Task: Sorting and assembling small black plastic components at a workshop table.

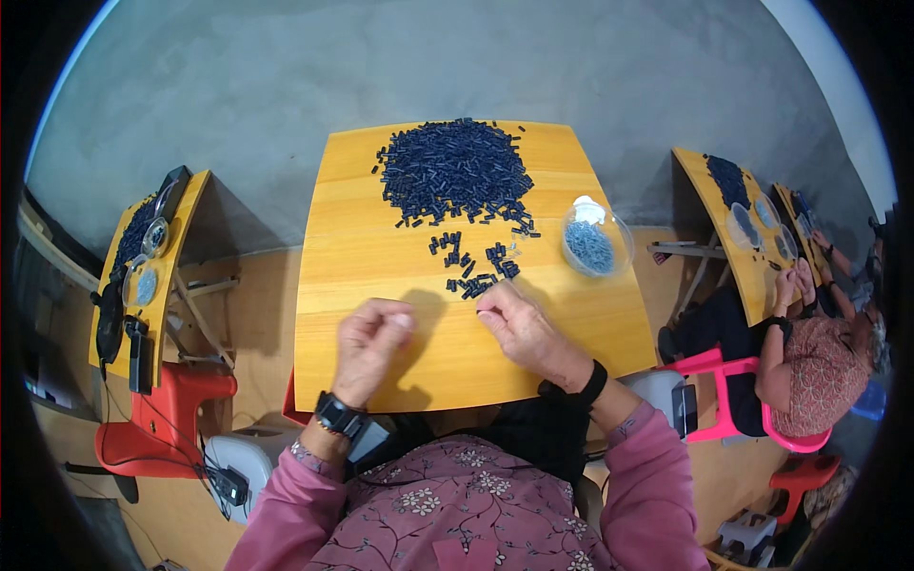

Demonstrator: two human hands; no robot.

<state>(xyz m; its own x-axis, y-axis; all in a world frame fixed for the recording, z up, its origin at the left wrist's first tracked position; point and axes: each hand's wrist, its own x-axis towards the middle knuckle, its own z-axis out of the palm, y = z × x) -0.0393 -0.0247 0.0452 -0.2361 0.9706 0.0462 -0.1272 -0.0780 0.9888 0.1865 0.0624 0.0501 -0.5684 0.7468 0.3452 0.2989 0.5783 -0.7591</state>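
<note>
A big heap of small dark blue, tube-like pieces (pixel 457 171) covers the far part of the wooden table (pixel 352 257). Nearer to me lies a loose group of the same pieces (pixel 471 284). My right hand (pixel 526 328) is closed at the near edge of this group, its fingertips pinched together; what they hold is too small to make out. To its left, my left hand (pixel 369 344) hovers over the table with fingers curled and thumb pressed on them. Anything inside that grip is hidden.
On the table's right stands a clear round tub (pixel 624 249) of small grey-blue bits (pixel 588 247), with something white (pixel 588 209) at its rim. Similar worktables (pixel 195 214) flank mine. A person (pixel 814 366) sits working at the right. A red stool (pixel 171 419) stands left.
</note>
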